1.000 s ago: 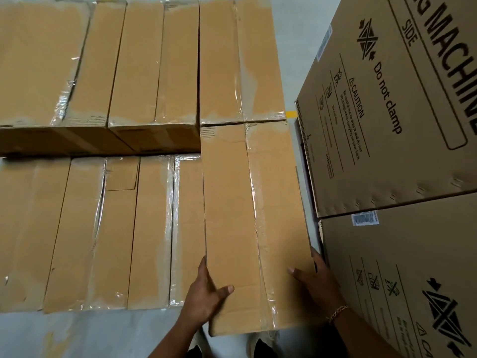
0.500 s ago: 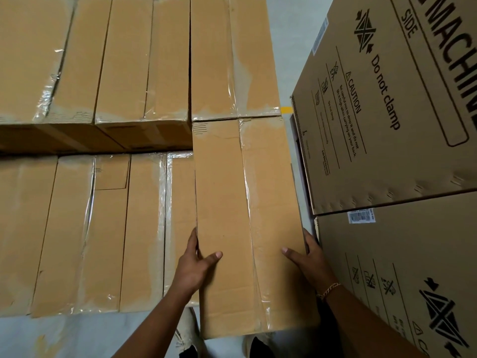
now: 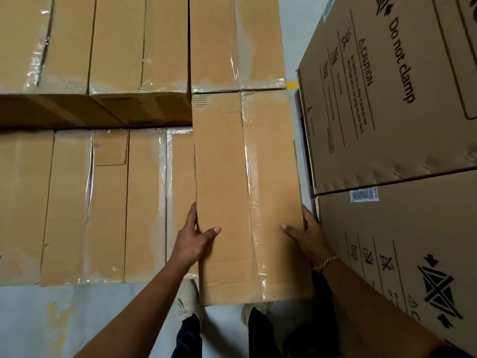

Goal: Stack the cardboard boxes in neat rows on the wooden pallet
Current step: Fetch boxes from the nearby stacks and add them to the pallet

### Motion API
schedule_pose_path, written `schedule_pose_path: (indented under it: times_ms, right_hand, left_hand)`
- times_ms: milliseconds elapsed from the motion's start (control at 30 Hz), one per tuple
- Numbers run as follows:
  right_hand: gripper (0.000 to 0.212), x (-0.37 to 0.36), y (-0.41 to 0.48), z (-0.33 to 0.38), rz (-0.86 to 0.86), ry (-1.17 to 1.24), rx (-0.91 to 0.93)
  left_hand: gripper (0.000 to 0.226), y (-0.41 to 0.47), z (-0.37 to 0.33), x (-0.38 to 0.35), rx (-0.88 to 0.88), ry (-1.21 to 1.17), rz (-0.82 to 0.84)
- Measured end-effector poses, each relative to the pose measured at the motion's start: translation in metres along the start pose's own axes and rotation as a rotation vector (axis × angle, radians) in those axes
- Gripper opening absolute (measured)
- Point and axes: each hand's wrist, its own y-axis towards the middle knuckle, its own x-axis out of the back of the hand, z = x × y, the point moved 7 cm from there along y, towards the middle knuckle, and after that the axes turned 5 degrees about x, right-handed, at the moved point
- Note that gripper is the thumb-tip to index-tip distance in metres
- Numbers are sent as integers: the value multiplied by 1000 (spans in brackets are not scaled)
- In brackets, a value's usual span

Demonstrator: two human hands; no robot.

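Grey floor (image 3: 64, 319) is showing at 6 and 7 o'clock, under our feet. We are holding a long box (image 3: 240, 177) in the middle. Our left hand (image 3: 193, 241) is gripping its left edge, with the thumb on top and the fingers down the side. Our right hand (image 3: 307, 236) is gripping the right edge the same way.

The far end of the long box is touching the back box (image 3: 237, 40) at 12 o'clock, and their tops are looking level. At 9 o'clock the low row (image 3: 103, 202) of boxes is lying one layer down, just beside the long box. At 10 and 11 o'clock the tall row (image 3: 116, 42) is standing higher. At 3 o'clock the big printed boxes (image 3: 387, 112) are standing very near our right hand. Boxes are hiding the wooden pallet.

We are thinking this is the step of setting the long box into its spot. We cannot tell if it is resting yet. The next move is calling for lining up its sides with the back box, setting it down flat, and sliding our fingers out of that tight gap at 3 o'clock.
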Motion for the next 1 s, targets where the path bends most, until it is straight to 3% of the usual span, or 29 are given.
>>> schedule_pose_path:
  times_ms: [200, 467, 633, 1000]
  right_hand:
    - [109, 2, -12, 26, 2, -53, 21]
    - [95, 11, -73, 99, 27, -268, 119]
    - [90, -2, -125, 163, 132, -452, 271]
    - [81, -148, -246, 302, 370, -657, 572]
  left_hand:
    - [88, -15, -6, 7, 37, 27, -20]
    - [84, -86, -45, 53, -29, 122, -13]
    - [83, -155, -72, 108, -137, 191, -114]
    - [84, -296, 0, 290, -117, 1, -361]
